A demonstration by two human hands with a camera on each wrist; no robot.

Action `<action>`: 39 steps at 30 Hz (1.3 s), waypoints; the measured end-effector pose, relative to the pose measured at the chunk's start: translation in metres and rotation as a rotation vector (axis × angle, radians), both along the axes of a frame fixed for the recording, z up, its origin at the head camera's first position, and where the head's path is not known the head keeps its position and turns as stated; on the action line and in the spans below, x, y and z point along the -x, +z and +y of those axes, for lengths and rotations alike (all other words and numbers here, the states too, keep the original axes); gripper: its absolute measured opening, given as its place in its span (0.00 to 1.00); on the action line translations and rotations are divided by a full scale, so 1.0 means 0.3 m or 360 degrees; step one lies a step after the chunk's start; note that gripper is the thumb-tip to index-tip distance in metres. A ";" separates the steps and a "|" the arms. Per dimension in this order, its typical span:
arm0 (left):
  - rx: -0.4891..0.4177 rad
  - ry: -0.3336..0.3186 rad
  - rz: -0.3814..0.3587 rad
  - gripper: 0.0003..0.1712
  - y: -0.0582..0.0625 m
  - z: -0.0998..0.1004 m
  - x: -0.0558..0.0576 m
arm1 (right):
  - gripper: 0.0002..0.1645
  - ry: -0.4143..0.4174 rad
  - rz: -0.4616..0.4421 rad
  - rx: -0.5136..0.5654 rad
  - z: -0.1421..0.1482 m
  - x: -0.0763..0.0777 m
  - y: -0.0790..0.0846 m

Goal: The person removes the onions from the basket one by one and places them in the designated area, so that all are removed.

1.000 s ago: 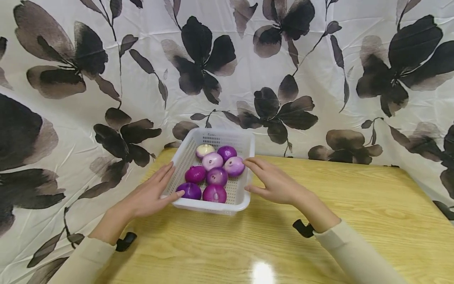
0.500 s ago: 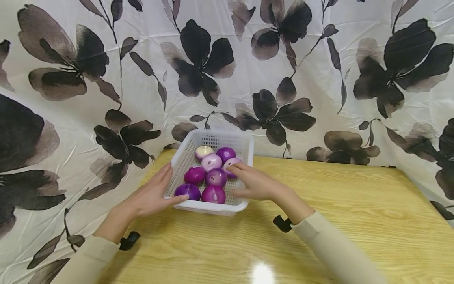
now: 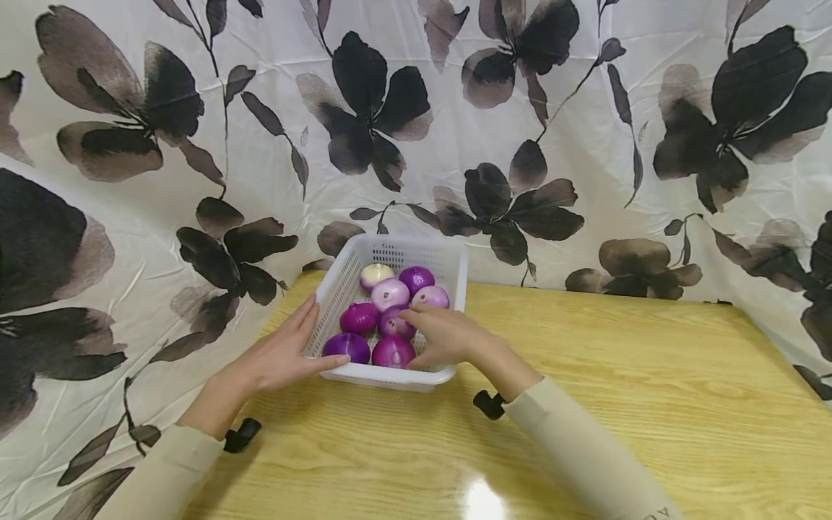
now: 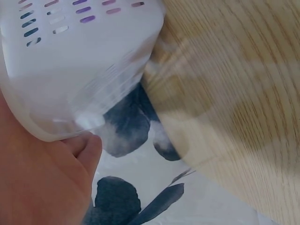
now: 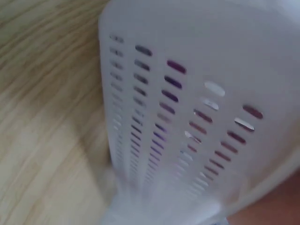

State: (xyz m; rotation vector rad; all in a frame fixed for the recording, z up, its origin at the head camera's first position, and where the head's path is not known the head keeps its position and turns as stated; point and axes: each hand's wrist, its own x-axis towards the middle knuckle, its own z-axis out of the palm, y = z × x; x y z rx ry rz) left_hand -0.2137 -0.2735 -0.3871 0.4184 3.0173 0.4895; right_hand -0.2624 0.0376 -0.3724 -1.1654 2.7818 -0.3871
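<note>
A white plastic basket (image 3: 416, 375) with slotted walls stands on the table and holds several purple onions. My left hand (image 3: 279, 357) holds its near left corner, thumb along the front rim and fingers against the left side; the left wrist view shows fingertips bent beneath the rim. Over the right rim reaches my right hand (image 3: 445, 336), fingers spread above the middle onion (image 3: 393, 323). Its thumb is right at the side of the front onion (image 3: 392, 352). A dark purple onion (image 3: 346, 348) lies beside the left thumb. In the right wrist view the basket wall hides most of the hand.
A pale peeled onion (image 3: 376, 275), a lilac onion (image 3: 390, 294) and a purple onion (image 3: 417, 279) lie farther back in the basket. The wooden table (image 3: 617, 375) extends right. Floral cloth (image 3: 403, 209) hangs behind and along the left.
My right hand has left the basket's right side and moved leftward over the rim, to above the onions. The left hand keeps its place at the corner, and the basket stays put.
</note>
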 end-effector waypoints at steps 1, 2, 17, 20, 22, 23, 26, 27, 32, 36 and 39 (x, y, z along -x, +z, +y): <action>0.0002 0.0002 0.0000 0.74 -0.001 0.000 0.001 | 0.52 0.0003 0.0008 -0.0018 -0.006 -0.001 -0.002; 0.0002 0.0003 0.0001 0.74 -0.003 -0.001 0.002 | 0.51 0.0014 0.0018 -0.0033 -0.011 -0.001 -0.006; -0.0015 0.0004 0.0030 0.73 0.003 0.000 -0.007 | 0.26 0.0011 0.0267 -0.0196 -0.072 -0.002 -0.045; -0.0016 0.0009 0.0030 0.73 0.008 0.003 -0.005 | 0.24 -0.0019 0.0258 -0.0252 -0.075 -0.002 -0.043; -0.0024 0.0008 0.0025 0.73 0.009 0.006 -0.004 | 0.23 -0.0026 0.0243 -0.0284 -0.076 -0.003 -0.041; -0.0026 0.0005 0.0023 0.73 0.008 0.008 -0.004 | 0.23 -0.0025 0.0231 -0.0296 -0.077 -0.003 -0.041; -0.0021 0.0004 0.0013 0.73 0.007 0.012 -0.007 | 0.24 -0.0015 0.0207 -0.0315 -0.076 -0.005 -0.039; -0.0016 0.0005 0.0010 0.73 0.007 0.012 -0.007 | 0.24 -0.0010 0.0203 -0.0312 -0.076 -0.005 -0.038; -0.0015 0.0005 0.0020 0.73 0.015 0.014 -0.011 | 0.23 0.0021 0.0218 -0.0259 -0.075 -0.002 -0.036; -0.0017 -0.0001 0.0025 0.73 0.017 0.014 -0.011 | 0.22 0.0041 0.0210 -0.0286 -0.076 -0.002 -0.033; -0.0022 -0.0006 0.0029 0.73 0.012 0.015 -0.010 | 0.22 0.0039 0.0198 -0.0343 -0.079 -0.008 -0.031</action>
